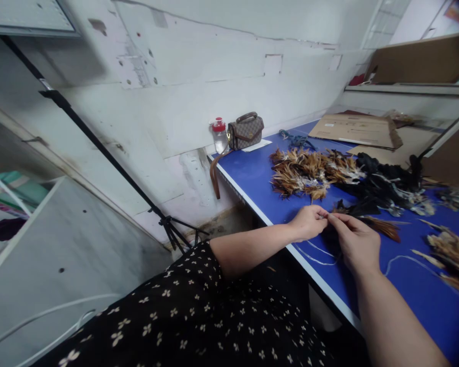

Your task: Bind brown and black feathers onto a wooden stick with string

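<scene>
My left hand (308, 222) and my right hand (355, 242) meet over the near edge of a blue table (252, 178). Both are pinched together on a small bundle of dark and brown feathers (378, 224) that sticks out to the right of my right hand. A thin white thread (317, 257) runs across the table just under my hands. Beyond them a heap of brown feathers (309, 173) lies on the table, and a heap of black feathers (386, 186) lies to its right.
A small brown handbag (246, 131) and a red-capped bottle (219, 134) stand at the table's far corner by the white wall. Flattened cardboard (355, 130) lies at the back. More feathers (451, 255) lie at the right. A black tripod (99, 148) leans on the left.
</scene>
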`<move>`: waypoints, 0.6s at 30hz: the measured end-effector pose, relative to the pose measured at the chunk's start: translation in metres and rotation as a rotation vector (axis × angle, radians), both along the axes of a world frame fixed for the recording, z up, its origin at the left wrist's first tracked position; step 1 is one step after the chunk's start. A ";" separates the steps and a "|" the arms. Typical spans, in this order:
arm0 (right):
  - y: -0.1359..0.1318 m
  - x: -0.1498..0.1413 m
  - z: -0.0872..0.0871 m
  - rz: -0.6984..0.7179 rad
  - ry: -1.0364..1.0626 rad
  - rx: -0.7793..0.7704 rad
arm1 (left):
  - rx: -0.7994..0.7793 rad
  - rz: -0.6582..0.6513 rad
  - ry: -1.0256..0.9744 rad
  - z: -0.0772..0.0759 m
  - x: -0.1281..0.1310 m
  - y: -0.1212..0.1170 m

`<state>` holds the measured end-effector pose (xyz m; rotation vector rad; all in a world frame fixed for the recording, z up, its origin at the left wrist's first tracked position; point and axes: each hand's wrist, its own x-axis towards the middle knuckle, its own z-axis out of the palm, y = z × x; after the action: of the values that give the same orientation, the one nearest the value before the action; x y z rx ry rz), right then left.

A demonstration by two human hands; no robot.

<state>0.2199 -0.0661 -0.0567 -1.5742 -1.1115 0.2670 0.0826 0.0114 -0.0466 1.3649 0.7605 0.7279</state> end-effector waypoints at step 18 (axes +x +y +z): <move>-0.004 -0.012 0.014 0.042 0.243 0.003 | -0.013 0.028 0.014 0.010 -0.001 -0.001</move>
<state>0.2081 -0.0699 -0.0430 -1.4729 -0.9555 0.4716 0.0818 0.0108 -0.0369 1.3511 0.7961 0.7351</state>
